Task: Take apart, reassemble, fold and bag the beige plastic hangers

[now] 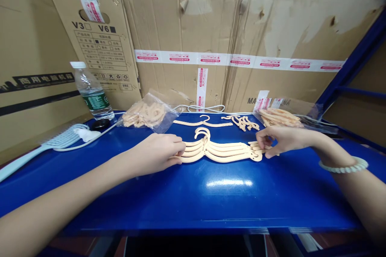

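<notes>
Cardboard (pixel 181 16) behind hangers (pixel 226 159), water bottle (pixel 94 94), brush (pixel 64 134), plastic bags (pixel 147 110)

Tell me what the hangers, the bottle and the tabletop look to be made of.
Hangers: probably low-sheen plastic, judging by their smooth, evenly beige surface. Bottle: likely glossy clear plastic, being see-through. Tabletop: glossy blue, perhaps painted metal, given its bright reflection.
</notes>
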Motion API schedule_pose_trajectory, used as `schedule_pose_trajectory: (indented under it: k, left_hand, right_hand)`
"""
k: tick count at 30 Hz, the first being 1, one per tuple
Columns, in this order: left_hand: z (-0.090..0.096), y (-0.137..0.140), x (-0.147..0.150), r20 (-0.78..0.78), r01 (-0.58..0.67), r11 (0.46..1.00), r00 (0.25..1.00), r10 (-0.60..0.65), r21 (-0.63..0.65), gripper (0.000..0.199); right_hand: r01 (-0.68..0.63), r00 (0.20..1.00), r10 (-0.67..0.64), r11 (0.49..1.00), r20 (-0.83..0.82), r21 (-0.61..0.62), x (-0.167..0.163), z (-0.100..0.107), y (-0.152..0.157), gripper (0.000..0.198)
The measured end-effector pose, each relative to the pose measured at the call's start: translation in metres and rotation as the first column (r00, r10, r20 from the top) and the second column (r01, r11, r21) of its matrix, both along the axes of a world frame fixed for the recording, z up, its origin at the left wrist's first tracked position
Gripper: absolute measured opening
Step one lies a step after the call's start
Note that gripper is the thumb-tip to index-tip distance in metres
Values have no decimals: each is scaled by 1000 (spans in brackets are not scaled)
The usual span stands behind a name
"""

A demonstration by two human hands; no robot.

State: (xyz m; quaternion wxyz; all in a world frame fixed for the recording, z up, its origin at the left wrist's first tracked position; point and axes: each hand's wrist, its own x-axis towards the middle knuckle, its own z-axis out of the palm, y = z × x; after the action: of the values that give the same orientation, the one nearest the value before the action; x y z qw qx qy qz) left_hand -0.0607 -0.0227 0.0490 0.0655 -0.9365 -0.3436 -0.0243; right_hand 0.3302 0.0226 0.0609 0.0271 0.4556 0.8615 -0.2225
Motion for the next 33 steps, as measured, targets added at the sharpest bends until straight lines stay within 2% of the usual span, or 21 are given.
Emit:
schedule_pose_trajectory:
  k: [6,11,16,20,26,33]
  left_hand:
    - [2,-3,0,-15,-43,999,999,43,5,13]
    - [-1,-2,-3,53,-13,997,998,17,-77,13]
    - [-5,8,-6,103,-22,982,994,42,-189,4]
    - [-11,22,-7,234,-1,974,971,56,-227,8]
    - [-21,31,-8,370,65,979,929,12,-195,10]
    - [-16,29,-10,284,8,994,959,24,-109,11]
  right_hand:
    - [-13,991,37,982,-127,186,-18,-2,-8,44]
    - [-27,994,48,977,-98,209,-40,-15,-11,62]
    - [-33,997,48,978,-68,204,-45,-19,-11,58]
    - [-28,997,41,981,-63,193,-41,-18,-8,53]
    - [7,999,3,976,-46,216,-38,-17,-5,49]
    - [22,1000,-17,972,-25,233,-38,-17,-6,52]
